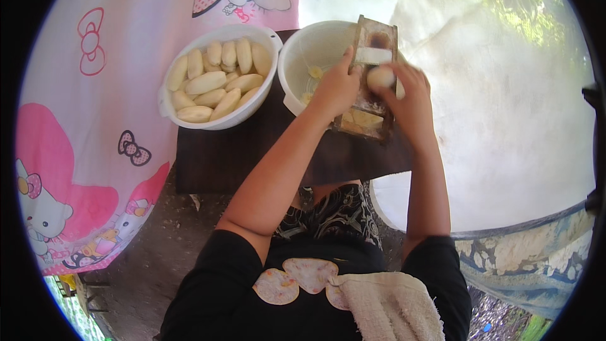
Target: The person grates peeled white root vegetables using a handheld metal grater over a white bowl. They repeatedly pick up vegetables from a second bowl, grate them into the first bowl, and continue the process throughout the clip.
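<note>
A wooden slicer board (372,91) with a pale metal blade plate rests tilted across a white bowl (297,44). My left hand (339,85) grips the board's left edge. In my right hand (407,91) is a peeled banana (380,77), seen end-on and pressed against the board's face; my fingers wrap round its right side. A few round slices (315,72) lie inside the bowl under the board. Left of it, a white basin (218,121) holds many peeled bananas (206,83) piled together.
Both containers stand on a dark table (214,161) in front of me. Pink printed cloth (120,57) hangs on the left. A pale sheet (499,151) spreads along the right. A beige towel (391,306) lies over my lap area.
</note>
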